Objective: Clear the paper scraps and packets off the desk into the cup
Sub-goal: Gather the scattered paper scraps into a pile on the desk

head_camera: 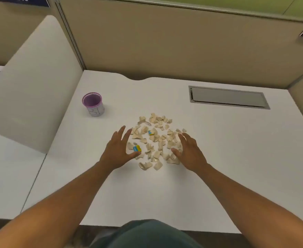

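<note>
Head view. Surface [209, 167]: white, carries all items. Scraps [158, 140]: loose beige pile at centre, two blue-yellow packets [137, 148] among them. Cup [93, 104]: purple-rimmed, upright, apart to the left rear, apparently empty. Left hand [117, 152] and right hand [189, 151]: flank the pile, likely to rake it together. Fingers [124, 135] spread wide, holding nothing; left thumb touches scraps by the near packet, right fingers rest on the pile's edge.

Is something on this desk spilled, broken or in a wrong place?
Torn beige paper scraps and two blue-yellow packets lie scattered mid-desk between the open left hand and right hand. The purple cup stands upright, apart. Nothing looks broken.
</note>
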Demonstrator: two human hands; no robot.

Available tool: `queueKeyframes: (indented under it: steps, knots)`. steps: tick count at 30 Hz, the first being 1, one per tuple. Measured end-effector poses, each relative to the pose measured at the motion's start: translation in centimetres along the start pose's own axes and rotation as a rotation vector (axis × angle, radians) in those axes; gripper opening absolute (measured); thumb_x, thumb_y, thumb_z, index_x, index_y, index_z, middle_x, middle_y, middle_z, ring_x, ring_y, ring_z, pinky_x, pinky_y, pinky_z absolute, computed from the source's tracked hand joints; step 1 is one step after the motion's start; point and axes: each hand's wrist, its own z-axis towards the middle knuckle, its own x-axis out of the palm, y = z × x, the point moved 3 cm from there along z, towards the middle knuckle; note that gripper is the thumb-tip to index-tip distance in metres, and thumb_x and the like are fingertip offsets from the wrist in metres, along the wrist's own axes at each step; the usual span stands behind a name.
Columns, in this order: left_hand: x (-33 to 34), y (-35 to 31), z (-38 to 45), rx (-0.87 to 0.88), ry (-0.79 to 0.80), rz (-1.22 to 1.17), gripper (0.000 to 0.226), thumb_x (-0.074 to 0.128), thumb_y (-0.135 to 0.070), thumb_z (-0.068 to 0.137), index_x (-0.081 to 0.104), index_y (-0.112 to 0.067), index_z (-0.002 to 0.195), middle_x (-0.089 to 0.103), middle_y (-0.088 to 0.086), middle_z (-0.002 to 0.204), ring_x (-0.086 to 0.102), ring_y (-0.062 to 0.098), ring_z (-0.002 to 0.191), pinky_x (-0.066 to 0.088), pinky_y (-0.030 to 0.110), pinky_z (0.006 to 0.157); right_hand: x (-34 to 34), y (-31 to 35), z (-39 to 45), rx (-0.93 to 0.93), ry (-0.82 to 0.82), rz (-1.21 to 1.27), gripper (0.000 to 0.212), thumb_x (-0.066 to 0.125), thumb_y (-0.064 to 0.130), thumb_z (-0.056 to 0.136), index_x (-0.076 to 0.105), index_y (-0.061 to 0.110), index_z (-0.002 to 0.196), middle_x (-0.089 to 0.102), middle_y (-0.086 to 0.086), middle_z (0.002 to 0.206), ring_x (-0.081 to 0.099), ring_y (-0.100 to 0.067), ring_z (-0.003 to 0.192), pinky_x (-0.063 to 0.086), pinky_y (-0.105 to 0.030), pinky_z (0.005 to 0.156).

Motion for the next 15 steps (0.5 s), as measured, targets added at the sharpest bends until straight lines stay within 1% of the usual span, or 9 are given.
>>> queueKeyframes:
  steps: [2,4,6,9,11,13,15]
  knots:
    - [0.7,0.7,0.6,-0.172,0.017,-0.159,0.089,0.063,-0.065,0.092,0.025,-0.029,0.164,0.009,-0.001,0.175,0.023,0.034,0.157,0.034,0.053,0.122,-0.1,-1.3,1.2,0.066,0.039,0.065,0.065,0.056,0.045,0.097,0.035,0.019,0.152,0.027,-0.005,0.162,0.032,-0.031,0.145,0.047,-0.044,0.107]
    - [1.4,1.5,1.3,-0.3,0.019,-0.198,0.078,0.059,-0.058,0.098,0.029,-0.028,0.163,0.014,0.004,0.173,0.028,0.04,0.153,0.034,0.053,0.12,0.1,-2.8,2.8,0.132,0.082,0.09,0.062,0.058,0.033,0.098,0.034,0.016,0.153,0.027,-0.007,0.161,0.032,-0.033,0.144,0.045,-0.046,0.107]
    - [2.2,2.1,2.4,-0.379,0.021,-0.224,0.072,0.057,-0.051,0.102,0.03,-0.027,0.163,0.018,0.01,0.171,0.028,0.044,0.151,0.029,0.051,0.122,0.7,-3.9,4.3,0.199,0.105,0.162,0.063,0.057,0.026,0.099,0.031,0.014,0.155,0.026,-0.011,0.161,0.03,-0.037,0.145,0.04,-0.047,0.111]
    - [3.1,2.7,4.2,-0.466,0.044,-0.258,0.067,0.057,-0.044,0.104,0.033,-0.023,0.162,0.026,0.017,0.165,0.028,0.037,0.154,0.019,0.043,0.126,1.5,-4.5,6.8,0.289,0.177,0.209,0.066,0.053,0.03,0.101,0.023,0.016,0.159,0.019,-0.014,0.165,0.022,-0.041,0.148,0.03,-0.046,0.117]
    - [3.6,2.7,5.3,-0.497,0.077,-0.28,0.065,0.057,-0.041,0.104,0.033,-0.023,0.162,0.031,0.018,0.163,0.031,0.036,0.152,0.018,0.041,0.126,2.1,-4.4,8.2,0.315,0.236,0.167,0.066,0.048,0.036,0.102,0.02,0.019,0.159,0.018,-0.012,0.165,0.022,-0.042,0.147,0.029,-0.046,0.117]
    - [4.2,2.3,6.2,-0.494,0.101,-0.304,0.065,0.057,-0.038,0.103,0.034,-0.023,0.162,0.034,0.018,0.16,0.033,0.037,0.15,0.021,0.043,0.125,3.1,-3.7,9.0,0.284,0.249,0.08,0.063,0.042,0.04,0.103,0.021,0.021,0.159,0.022,-0.01,0.163,0.027,-0.043,0.143,0.033,-0.046,0.114]
    - [4.8,1.7,7.1,-0.48,0.11,-0.353,0.064,0.059,-0.034,0.102,0.035,-0.024,0.161,0.036,0.016,0.157,0.034,0.039,0.147,0.026,0.044,0.123,3.9,-2.5,9.2,0.181,0.221,-0.04,0.06,0.039,0.041,0.104,0.026,0.02,0.158,0.026,-0.011,0.16,0.033,-0.041,0.14,0.036,-0.045,0.113]
